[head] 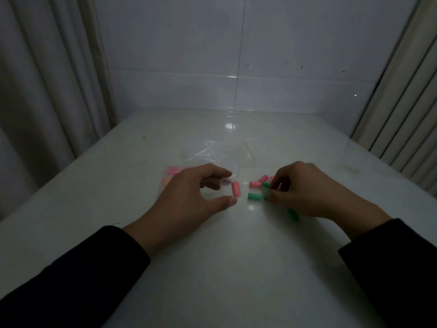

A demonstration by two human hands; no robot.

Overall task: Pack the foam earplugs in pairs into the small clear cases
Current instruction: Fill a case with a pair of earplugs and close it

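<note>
Black long sleeves (71, 275), two, enter from the bottom corners, nearest the lens, over a glossy white surface (224, 268).

Left hand (189, 192): thumb and fingers curled in an arc around a small clear plastic case (225, 189); grip grasping the case, which is faint and hard to make out. One salmon-pink foam earplug (235, 189) stands at the case's right edge; whether inside it cannot be told.

Right hand (305, 188): fingertips pinching a green foam earplug (266, 191), held upright just above the surface.

Loose items between and beside the hands: one green foam earplug lying flat (254, 196), just left of the pinched one; two pink foam earplugs (259, 182) behind it; one green earplug under the right wrist (292, 215).

Pink and orange earplugs in clear cases (171, 174), partly hidden behind the left hand.

Crumpled clear plastic bag (208, 152), farther back on the surface.

Pale curtain (47, 79), left. White tiled wall (236, 55), rear.
</note>
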